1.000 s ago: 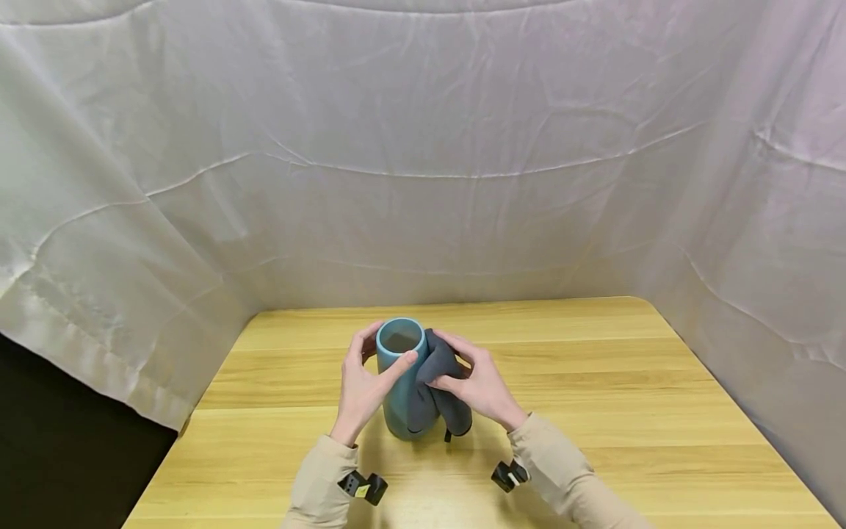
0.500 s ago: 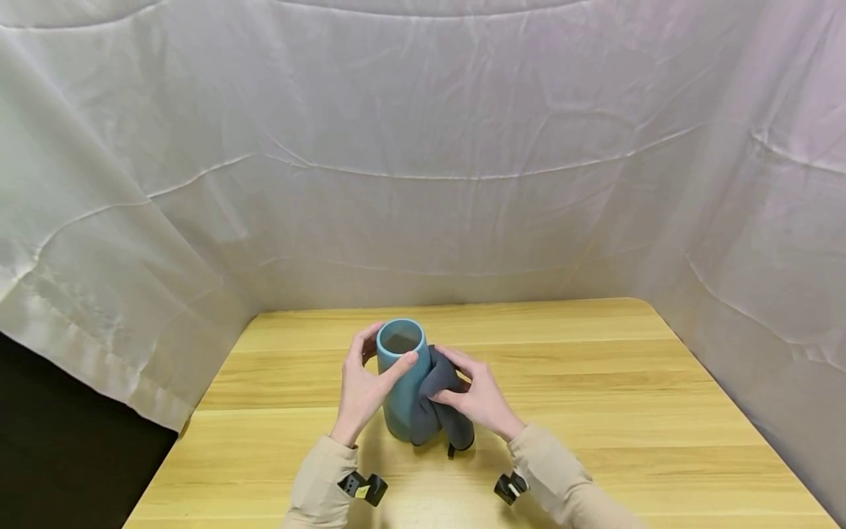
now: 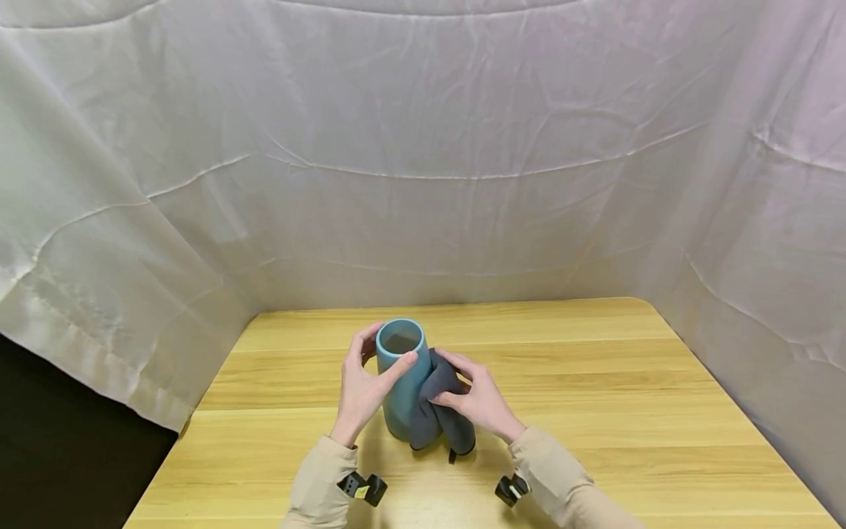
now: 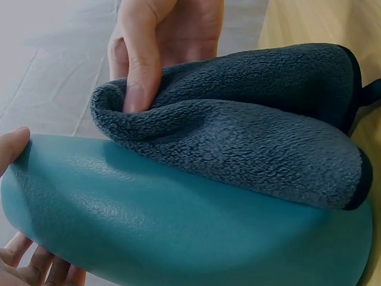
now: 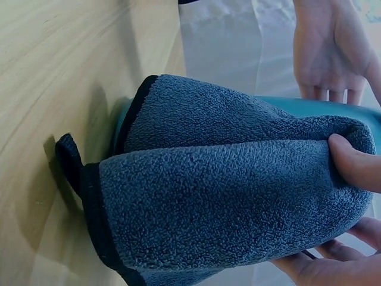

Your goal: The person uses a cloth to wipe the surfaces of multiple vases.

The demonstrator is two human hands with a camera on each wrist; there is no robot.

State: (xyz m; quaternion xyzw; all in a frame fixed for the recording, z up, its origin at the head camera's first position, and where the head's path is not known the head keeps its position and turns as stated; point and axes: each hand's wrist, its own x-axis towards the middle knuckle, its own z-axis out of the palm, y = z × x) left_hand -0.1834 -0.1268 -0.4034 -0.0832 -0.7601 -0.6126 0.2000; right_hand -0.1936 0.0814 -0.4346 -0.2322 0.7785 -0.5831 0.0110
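Observation:
A teal cylindrical vase (image 3: 400,367) stands upright on the wooden table (image 3: 595,382), its mouth open toward me. My left hand (image 3: 365,386) grips it near the rim, thumb on the near side, fingers round the back. My right hand (image 3: 477,397) holds a dark grey fleece cloth (image 3: 439,404) folded against the vase's right side. In the left wrist view the cloth (image 4: 250,125) lies over the vase (image 4: 178,232), with the right thumb pressing into its fold. In the right wrist view the cloth (image 5: 226,185) hangs down to the table, its black hem and loop at the bottom.
White sheeting (image 3: 423,147) hangs behind the table and along both sides. The table's left edge drops to a dark floor (image 3: 59,455). Small black camera mounts sit at both wrists (image 3: 362,488).
My right hand has slid the cloth downward along the vase's right side, toward the table. The left hand and the vase have stayed in place.

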